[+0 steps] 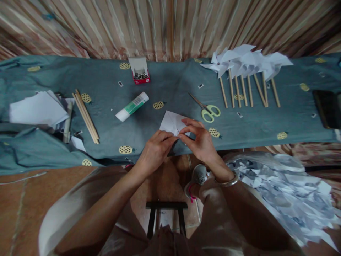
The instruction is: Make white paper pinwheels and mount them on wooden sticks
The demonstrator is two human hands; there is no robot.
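Observation:
A small folded white paper (172,122) lies at the near edge of the table covered in blue-grey cloth (170,89). My left hand (156,149) pinches its near corner with fingers closed. My right hand (199,140) curls over the paper's right side, thumb and fingers pressed on the fold. Green-handled scissors (207,110) lie just beyond my right hand. A glue stick (132,106) lies to the left of the paper.
Several finished white paper pinwheels on wooden sticks (247,74) lie at the back right. Loose wooden sticks (86,115) and a stack of white paper (37,108) sit at left. A red box of pins (140,73) stands at back. Paper scraps (287,192) pile on the floor at right.

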